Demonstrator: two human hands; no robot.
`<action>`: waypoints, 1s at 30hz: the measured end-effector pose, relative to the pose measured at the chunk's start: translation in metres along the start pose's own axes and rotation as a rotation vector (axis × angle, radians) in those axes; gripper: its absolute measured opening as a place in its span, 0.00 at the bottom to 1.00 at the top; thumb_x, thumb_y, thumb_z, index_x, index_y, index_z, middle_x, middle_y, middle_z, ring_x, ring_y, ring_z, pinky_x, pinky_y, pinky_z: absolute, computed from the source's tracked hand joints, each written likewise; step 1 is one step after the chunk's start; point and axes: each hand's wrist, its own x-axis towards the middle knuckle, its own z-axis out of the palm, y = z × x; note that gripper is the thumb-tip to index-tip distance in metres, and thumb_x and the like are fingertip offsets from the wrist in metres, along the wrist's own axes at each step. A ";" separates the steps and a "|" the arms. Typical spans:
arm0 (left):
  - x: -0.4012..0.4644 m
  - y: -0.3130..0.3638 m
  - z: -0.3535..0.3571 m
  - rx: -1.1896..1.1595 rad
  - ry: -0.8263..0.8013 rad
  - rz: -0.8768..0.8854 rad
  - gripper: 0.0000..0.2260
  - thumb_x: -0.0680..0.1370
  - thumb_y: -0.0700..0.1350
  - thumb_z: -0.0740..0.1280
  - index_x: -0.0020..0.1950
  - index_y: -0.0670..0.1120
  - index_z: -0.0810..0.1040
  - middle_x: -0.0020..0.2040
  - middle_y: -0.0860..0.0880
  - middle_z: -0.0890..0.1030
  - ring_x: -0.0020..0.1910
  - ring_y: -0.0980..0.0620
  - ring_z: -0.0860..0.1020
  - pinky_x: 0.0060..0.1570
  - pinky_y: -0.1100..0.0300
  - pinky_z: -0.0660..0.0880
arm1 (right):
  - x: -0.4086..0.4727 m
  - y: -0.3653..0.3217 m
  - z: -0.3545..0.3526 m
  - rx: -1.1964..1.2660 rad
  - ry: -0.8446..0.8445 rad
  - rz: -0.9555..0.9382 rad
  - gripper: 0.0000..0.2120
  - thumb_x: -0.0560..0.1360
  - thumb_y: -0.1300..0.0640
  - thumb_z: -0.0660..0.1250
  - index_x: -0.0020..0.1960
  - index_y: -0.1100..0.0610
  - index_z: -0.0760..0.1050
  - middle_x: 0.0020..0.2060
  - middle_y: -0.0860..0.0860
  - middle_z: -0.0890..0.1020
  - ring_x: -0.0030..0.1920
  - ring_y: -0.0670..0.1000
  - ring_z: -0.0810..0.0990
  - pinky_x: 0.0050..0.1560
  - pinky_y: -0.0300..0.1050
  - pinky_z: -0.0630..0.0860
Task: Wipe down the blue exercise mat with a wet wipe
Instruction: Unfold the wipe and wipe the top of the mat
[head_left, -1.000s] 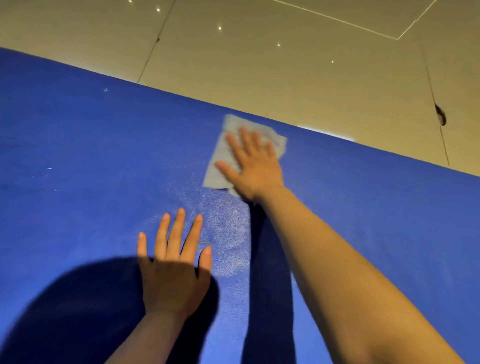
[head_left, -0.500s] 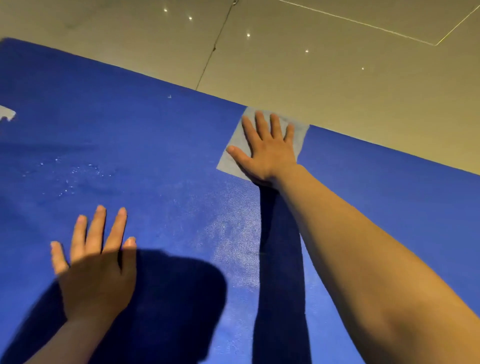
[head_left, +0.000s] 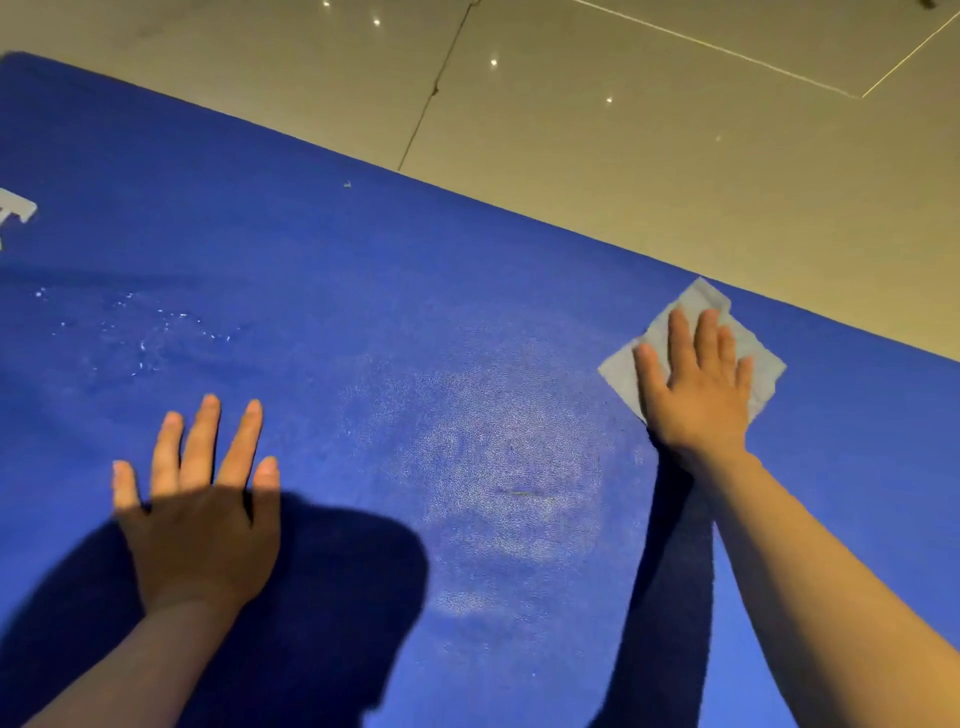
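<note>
Blue mat (head_left: 363, 312) fills most of the view on the tiled floor (head_left: 675, 156), long axis running left-right. Right hand (head_left: 698, 387) flat, fingers straight, pressing the wet wipe (head_left: 763, 358) down at the mat's far edge; unwiped mat lies to its right. Left hand (head_left: 200, 512) splayed flat, bracing, holding nothing. Versus half a second ago: wipe has slid rightward along the far edge.

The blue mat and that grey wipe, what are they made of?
The blue mat looks like foam or rubber, matte with a fine pebbled grain. The wipe looks like thin, soft non-woven cloth: it creases under the right hand.
</note>
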 end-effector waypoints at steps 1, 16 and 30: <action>0.000 0.000 0.001 -0.007 0.013 0.005 0.24 0.79 0.53 0.51 0.73 0.49 0.71 0.75 0.43 0.67 0.74 0.40 0.62 0.70 0.38 0.50 | -0.005 0.006 0.001 0.008 0.008 0.070 0.32 0.80 0.35 0.44 0.80 0.46 0.45 0.80 0.50 0.43 0.79 0.52 0.41 0.76 0.59 0.39; -0.003 -0.005 0.005 -0.047 0.088 0.026 0.21 0.82 0.51 0.53 0.75 0.51 0.68 0.76 0.44 0.65 0.76 0.42 0.60 0.71 0.36 0.51 | -0.090 -0.079 0.045 -0.050 -0.020 -0.401 0.36 0.75 0.32 0.38 0.79 0.44 0.48 0.80 0.50 0.47 0.79 0.54 0.44 0.74 0.54 0.33; 0.000 -0.003 -0.001 -0.042 -0.117 -0.040 0.25 0.80 0.55 0.48 0.78 0.54 0.61 0.79 0.48 0.58 0.78 0.45 0.52 0.72 0.37 0.45 | -0.146 -0.096 0.064 -0.062 0.028 -0.105 0.40 0.74 0.33 0.37 0.80 0.54 0.46 0.79 0.60 0.46 0.78 0.64 0.42 0.73 0.69 0.37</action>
